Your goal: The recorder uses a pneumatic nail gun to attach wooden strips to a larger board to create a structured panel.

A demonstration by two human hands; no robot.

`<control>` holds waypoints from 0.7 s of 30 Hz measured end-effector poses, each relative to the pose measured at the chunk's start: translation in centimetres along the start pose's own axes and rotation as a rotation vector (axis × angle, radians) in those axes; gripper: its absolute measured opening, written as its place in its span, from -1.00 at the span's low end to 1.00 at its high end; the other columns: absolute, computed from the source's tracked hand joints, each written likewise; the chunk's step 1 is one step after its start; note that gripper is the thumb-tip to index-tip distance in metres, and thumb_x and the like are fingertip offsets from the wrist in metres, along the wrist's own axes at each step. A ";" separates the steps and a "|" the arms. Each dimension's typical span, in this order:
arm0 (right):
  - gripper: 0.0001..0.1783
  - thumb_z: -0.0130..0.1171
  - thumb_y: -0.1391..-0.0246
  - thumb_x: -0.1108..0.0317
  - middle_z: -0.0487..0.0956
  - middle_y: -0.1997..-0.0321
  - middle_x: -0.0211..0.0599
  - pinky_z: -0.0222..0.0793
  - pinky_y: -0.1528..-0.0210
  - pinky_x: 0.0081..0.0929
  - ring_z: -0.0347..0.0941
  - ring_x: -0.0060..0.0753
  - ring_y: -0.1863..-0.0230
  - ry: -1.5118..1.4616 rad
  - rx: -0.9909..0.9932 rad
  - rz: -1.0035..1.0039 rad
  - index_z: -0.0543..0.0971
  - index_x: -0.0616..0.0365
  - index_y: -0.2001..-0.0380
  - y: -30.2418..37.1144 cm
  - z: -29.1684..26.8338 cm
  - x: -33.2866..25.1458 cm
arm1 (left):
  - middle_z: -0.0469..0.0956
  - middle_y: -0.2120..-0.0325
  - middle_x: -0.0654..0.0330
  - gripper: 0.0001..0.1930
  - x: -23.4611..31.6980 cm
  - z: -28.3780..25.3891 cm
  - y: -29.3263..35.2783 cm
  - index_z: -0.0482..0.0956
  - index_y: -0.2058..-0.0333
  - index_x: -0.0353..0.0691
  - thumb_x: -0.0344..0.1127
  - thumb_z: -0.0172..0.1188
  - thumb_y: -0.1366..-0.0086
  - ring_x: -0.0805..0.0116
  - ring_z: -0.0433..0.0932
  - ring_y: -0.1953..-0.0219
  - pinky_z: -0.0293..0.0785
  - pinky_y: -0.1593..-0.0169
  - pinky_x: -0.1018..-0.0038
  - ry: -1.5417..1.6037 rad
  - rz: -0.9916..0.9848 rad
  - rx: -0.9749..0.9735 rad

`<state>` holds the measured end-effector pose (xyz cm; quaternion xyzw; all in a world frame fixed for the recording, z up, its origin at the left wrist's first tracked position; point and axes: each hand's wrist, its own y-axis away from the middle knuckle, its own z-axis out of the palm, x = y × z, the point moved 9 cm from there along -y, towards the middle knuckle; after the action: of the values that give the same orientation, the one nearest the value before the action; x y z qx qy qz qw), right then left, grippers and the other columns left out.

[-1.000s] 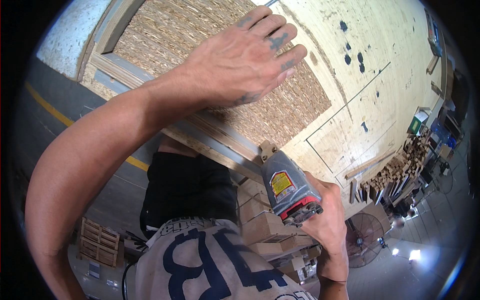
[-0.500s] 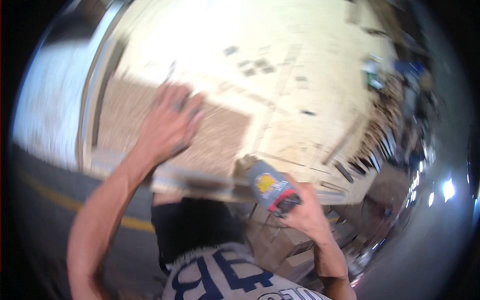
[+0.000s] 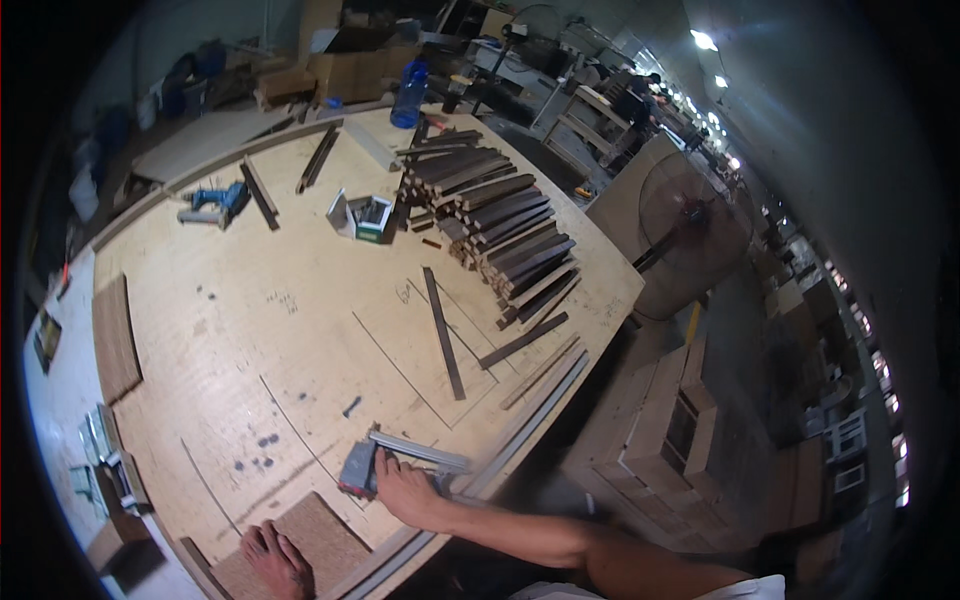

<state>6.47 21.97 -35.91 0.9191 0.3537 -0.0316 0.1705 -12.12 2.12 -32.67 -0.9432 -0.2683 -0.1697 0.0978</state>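
My left hand (image 3: pixel 275 562) lies with its fingers stretched out on a brown wood-grained board (image 3: pixel 325 540) at the near edge of the table. My right hand (image 3: pixel 405 492) is closed on a grey and red nail gun (image 3: pixel 358 470), which lies on its side on the tabletop. Its long metal magazine (image 3: pixel 420 450) points right, past my fingers. Part of the gun's handle is hidden under my hand. A small dark strip (image 3: pixel 352 406) and several dark little pieces lie just beyond the tool.
A pale plywood table (image 3: pixel 330 330) carries a big stack of dark wood strips (image 3: pixel 500 220) at right. Beyond are an opened small box (image 3: pixel 362 216), a blue nail gun (image 3: pixel 215 203) and a blue bottle (image 3: pixel 410 93). A standing fan (image 3: pixel 690 210) stands past the right edge.
My view has swung up and right across the table. The nail gun, held near the table's front edge before, now rests on the tabletop under my right hand. My left hand stays on the board.
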 end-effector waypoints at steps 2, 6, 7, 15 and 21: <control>-0.16 0.25 -0.09 0.24 0.55 0.09 0.15 0.61 0.22 -0.16 0.57 0.07 0.10 -0.010 0.128 -0.015 0.20 0.60 -0.29 0.4 0.0 -0.1 | 0.31 0.01 -0.18 -0.65 0.1 0.0 -0.3 0.37 -0.09 -0.38 -0.34 -0.06 -0.40 -0.18 0.26 -0.09 0.12 -0.25 -0.03 -0.011 0.000 -0.010; -0.08 0.33 -0.06 0.09 0.44 -0.10 0.13 0.43 -0.07 -0.09 0.37 0.05 -0.17 -0.090 0.112 0.053 0.22 0.53 -0.30 1.0 -2.0 -1.4 | 0.32 0.04 -0.21 -0.65 -1.4 -0.2 1.2 0.40 -0.08 -0.38 -0.33 -0.02 -0.39 -0.21 0.28 -0.07 0.15 -0.22 -0.05 -0.005 -0.039 -0.014; -0.07 0.32 -0.07 0.05 0.43 -0.11 0.09 0.36 -0.11 -0.05 0.35 0.04 -0.18 -0.035 0.191 0.056 0.23 0.52 -0.30 1.2 -2.8 -2.2 | 0.33 0.07 -0.23 -0.64 -2.3 0.0 1.6 0.41 -0.08 -0.38 -0.33 0.01 -0.37 -0.24 0.29 -0.05 0.17 -0.19 -0.07 -0.006 -0.035 0.023; -0.22 0.13 -0.18 -0.01 0.25 -0.44 0.12 -0.03 -0.45 0.19 0.06 0.04 -0.50 -0.232 0.153 -0.651 0.32 0.19 -0.37 -0.1 2.1 -14.5 | 0.40 0.08 -0.20 -0.65 -0.7 0.2 -0.6 0.48 -0.04 -0.36 -0.32 0.08 -0.34 -0.20 0.35 -0.03 0.27 -0.16 -0.05 0.045 0.014 0.089; -0.21 0.06 -0.25 -0.08 0.17 -0.47 0.08 -0.26 -0.52 0.20 -0.02 0.05 -0.52 -0.155 0.179 -0.694 0.27 0.18 -0.40 0.3 3.7 -15.7 | 0.39 0.13 -0.11 -0.66 -1.5 -0.9 0.1 0.42 -0.06 -0.26 -0.26 0.08 -0.37 -0.11 0.36 0.02 0.25 -0.17 0.01 -0.002 0.010 0.089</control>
<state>-4.81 10.47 -36.51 0.7507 0.6262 -0.1879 0.0950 -13.49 1.05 -32.44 -0.9395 -0.2708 -0.1561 0.1404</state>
